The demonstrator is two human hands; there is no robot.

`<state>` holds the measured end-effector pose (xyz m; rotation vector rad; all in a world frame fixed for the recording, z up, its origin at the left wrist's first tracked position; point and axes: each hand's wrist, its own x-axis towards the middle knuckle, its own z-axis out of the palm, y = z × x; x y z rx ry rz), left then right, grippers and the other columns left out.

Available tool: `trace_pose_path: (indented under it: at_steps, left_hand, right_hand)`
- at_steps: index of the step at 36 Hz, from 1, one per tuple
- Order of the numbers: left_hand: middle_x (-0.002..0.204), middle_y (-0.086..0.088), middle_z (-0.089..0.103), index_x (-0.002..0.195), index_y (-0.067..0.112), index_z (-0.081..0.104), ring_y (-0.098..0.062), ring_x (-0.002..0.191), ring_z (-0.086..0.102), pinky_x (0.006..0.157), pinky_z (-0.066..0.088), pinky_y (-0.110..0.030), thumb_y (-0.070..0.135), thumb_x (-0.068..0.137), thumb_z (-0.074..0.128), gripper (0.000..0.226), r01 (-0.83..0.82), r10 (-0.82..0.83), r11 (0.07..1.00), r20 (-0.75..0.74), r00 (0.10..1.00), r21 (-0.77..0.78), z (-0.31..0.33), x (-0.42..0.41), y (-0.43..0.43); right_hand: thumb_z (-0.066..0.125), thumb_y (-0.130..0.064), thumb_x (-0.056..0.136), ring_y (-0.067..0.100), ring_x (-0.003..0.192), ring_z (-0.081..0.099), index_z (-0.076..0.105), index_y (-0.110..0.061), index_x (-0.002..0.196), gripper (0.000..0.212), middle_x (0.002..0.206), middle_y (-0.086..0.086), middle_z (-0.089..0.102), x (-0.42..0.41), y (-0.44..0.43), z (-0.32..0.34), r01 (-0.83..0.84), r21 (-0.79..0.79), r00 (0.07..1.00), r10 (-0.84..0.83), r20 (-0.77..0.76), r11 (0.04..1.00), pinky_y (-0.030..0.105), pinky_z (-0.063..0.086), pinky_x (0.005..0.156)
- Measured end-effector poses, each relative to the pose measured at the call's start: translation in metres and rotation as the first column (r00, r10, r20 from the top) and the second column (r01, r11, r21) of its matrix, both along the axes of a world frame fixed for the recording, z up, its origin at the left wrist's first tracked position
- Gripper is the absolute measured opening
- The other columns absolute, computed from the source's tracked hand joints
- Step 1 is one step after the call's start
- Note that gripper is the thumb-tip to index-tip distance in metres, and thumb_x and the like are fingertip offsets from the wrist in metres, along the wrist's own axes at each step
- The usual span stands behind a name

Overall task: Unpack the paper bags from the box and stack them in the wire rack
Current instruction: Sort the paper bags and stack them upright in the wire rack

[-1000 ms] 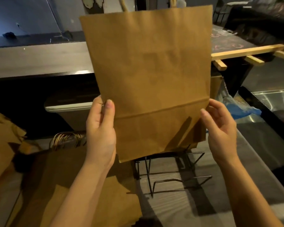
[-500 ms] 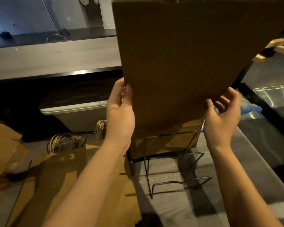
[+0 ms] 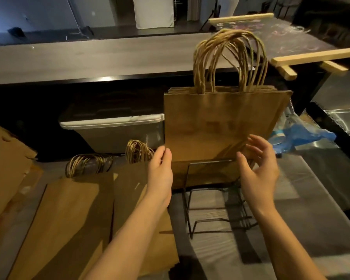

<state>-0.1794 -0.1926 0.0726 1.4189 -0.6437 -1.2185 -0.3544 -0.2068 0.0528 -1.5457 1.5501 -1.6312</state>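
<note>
bags (image 3: 226, 128) standing in the rack (image 3: 210, 225), your left hand (image 3: 160, 170) pinching their edge, right hand (image 3: 259, 168) spread wide alongside; pile (image 3: 79, 209) lower left waits for racking.

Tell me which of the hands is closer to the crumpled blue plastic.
Right. The right hand is just down-left of the crumpled blue plastic; the left hand is beyond the upright paper bags, at their left edge.

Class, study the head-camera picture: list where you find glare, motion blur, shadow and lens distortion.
Head view: dim, warm light overall; a glare patch on the dark counter edge; the right hand is smeared by motion blur, the left hand sharper; a finger shadow falls on the front paper bag; the wide lens slightly bows the counter's lines.
</note>
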Motion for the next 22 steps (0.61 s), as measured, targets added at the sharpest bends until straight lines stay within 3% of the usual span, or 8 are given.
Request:
trace_pose_path:
  at_steps: [3,5,8,11,17,22]
  left_hand:
    - [0.123,0.016,0.046,0.141,0.021,0.040,-0.002,0.119,0.037,0.099,0.028,-0.023,0.023,0.100,0.045,0.041,0.010,-0.010,1.000,0.007,1.000,-0.016,-0.001,0.003,0.001]
    - [0.106,0.018,0.052,0.123,0.028,0.052,0.002,0.103,0.047,0.095,0.035,-0.023,0.023,0.098,0.049,0.026,0.007,-0.007,1.000,0.021,1.000,-0.012,-0.005,0.008,0.003]
    - [0.107,0.007,0.058,0.110,0.027,0.058,-0.007,0.100,0.056,0.087,0.047,-0.026,0.021,0.097,0.051,0.016,0.000,0.000,1.000,0.095,0.995,0.001,-0.012,0.016,0.013]
    - [0.105,0.008,0.056,0.107,0.026,0.059,-0.003,0.093,0.054,0.068,0.043,-0.016,0.016,0.098,0.048,0.018,0.000,-0.002,1.000,0.182,0.983,0.011,-0.015,0.027,0.030]
    - [0.103,0.014,0.061,0.096,0.036,0.059,-0.002,0.101,0.056,0.082,0.045,-0.017,0.016,0.097,0.049,0.023,0.011,-0.024,0.999,0.265,0.964,0.051,-0.028,0.066,0.073]
    - [0.099,0.004,0.065,0.098,0.026,0.064,-0.007,0.092,0.061,0.080,0.051,-0.024,0.019,0.097,0.049,0.016,-0.071,0.046,0.995,0.335,0.941,0.065,-0.034,0.106,0.110]
  right_hand:
    - [0.063,-0.003,0.086,0.006,0.107,0.054,0.052,-0.021,0.119,0.040,0.115,-0.005,0.055,0.013,0.005,0.005,-0.066,-0.025,0.993,0.063,-0.098,0.998,0.031,0.047,0.094]
    - [0.062,-0.006,0.086,-0.004,0.108,0.051,0.052,-0.025,0.117,0.038,0.113,-0.010,0.054,0.024,0.012,0.008,-0.138,-0.018,0.976,0.133,-0.173,0.990,0.019,0.044,0.095]
    - [0.064,-0.006,0.086,-0.009,0.105,0.050,0.053,-0.026,0.114,0.037,0.109,-0.013,0.054,0.042,0.022,0.009,-0.259,0.004,0.933,0.251,-0.259,0.966,0.009,0.040,0.092]
    - [0.064,-0.008,0.086,-0.006,0.104,0.051,0.052,-0.029,0.112,0.037,0.106,-0.022,0.052,0.062,0.033,0.006,-0.372,0.050,0.876,0.368,-0.312,0.927,0.010,0.042,0.090]
    - [0.061,-0.017,0.088,-0.004,0.110,0.049,0.050,-0.036,0.113,0.033,0.108,-0.030,0.047,0.099,0.048,0.004,-0.534,0.287,0.711,0.606,-0.356,0.795,0.019,0.045,0.093]
    - [0.060,-0.020,0.090,-0.010,0.106,0.045,0.052,-0.036,0.114,0.030,0.108,-0.028,0.049,0.130,0.059,0.001,-0.596,0.395,0.591,0.715,-0.374,0.699,0.008,0.035,0.091]
